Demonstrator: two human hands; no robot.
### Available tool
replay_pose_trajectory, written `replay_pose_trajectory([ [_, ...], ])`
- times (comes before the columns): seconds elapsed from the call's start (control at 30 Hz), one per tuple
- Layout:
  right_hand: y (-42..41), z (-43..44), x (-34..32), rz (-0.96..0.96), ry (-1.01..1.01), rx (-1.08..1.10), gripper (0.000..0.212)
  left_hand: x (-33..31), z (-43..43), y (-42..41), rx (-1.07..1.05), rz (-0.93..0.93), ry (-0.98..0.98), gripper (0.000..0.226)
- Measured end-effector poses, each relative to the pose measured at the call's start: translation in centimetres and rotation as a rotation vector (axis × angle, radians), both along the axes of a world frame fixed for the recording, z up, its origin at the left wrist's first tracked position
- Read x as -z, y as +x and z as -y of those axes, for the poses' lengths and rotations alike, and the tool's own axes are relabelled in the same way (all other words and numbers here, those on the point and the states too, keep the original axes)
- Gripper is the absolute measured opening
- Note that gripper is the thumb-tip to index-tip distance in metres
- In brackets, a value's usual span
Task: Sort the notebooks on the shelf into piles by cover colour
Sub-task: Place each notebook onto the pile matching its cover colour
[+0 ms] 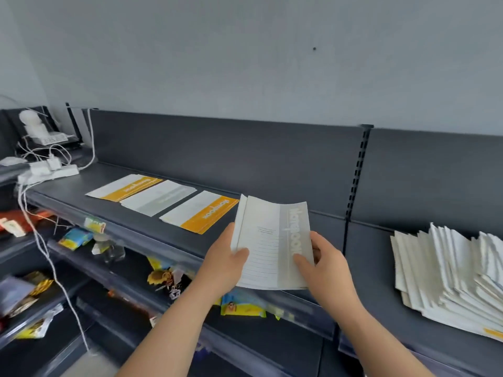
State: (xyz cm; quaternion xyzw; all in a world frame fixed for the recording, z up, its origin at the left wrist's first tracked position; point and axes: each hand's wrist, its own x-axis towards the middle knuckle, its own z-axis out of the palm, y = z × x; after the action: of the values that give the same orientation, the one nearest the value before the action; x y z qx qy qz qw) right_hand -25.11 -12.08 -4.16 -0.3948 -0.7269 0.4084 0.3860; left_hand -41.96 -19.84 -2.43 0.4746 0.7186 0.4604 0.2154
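I hold a grey-banded notebook [272,240] over the front of the dark shelf [152,221]. My left hand [226,259] grips its left edge, thumb on the cover. My right hand [321,262] pinches its lower right corner. Three notebooks lie in a row on the shelf to the left: an orange-banded notebook [128,187], a grey-banded one [159,197] and a second orange-banded one [201,214]. A fanned, untidy stack of notebooks [446,278] sits on the shelf at the right.
A white power strip [51,171] with plugs and cables sits at the shelf's left end, one cable hanging down. Lower shelves hold small coloured packets [76,238]. A slotted upright [359,170] divides the shelf's back panel.
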Motion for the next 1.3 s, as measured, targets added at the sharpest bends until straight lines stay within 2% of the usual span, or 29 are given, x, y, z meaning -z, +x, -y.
replay_pose_trajectory([
  [0.23, -6.3, 0.3, 1.0, 0.033, -0.041, 0.012, 0.033, 1.5, -1.3, -6.9, -0.089, -0.033, -0.115, 0.032],
  [0.6, -9.5, -5.4, 1.8, 0.119, -0.057, 0.077, 0.031, 2.3, -8.4, -10.3, 0.040, -0.200, -0.229, 0.034],
  [0.77, -10.2, -8.0, 3.3, 0.307, -0.048, 0.108, 0.024, 3.5, -11.1, -11.2, 0.063, -0.325, -0.303, 0.032],
  [0.83, -10.4, -8.4, 3.7, 0.391, -0.024, 0.123, 0.020, 4.1, -11.6, -11.7, 0.074, -0.361, -0.299, 0.033],
  [0.93, -10.6, -8.4, 4.0, 0.504, 0.033, 0.143, 0.019, 4.8, -11.9, -12.2, 0.068, -0.414, -0.293, 0.048],
  [1.03, -11.0, -8.1, 3.8, 0.580, 0.045, 0.149, 0.016, 5.4, -12.0, -12.5, 0.068, -0.475, -0.248, 0.043],
  [1.17, -11.2, -7.9, 3.8, 0.694, 0.078, 0.203, 0.025, 6.1, -12.2, -12.9, 0.074, -0.563, -0.237, 0.040],
  [1.3, -11.1, -7.6, 3.9, 0.724, 0.109, 0.229, 0.028, 6.6, -12.3, -13.0, 0.077, -0.651, -0.206, 0.035],
])
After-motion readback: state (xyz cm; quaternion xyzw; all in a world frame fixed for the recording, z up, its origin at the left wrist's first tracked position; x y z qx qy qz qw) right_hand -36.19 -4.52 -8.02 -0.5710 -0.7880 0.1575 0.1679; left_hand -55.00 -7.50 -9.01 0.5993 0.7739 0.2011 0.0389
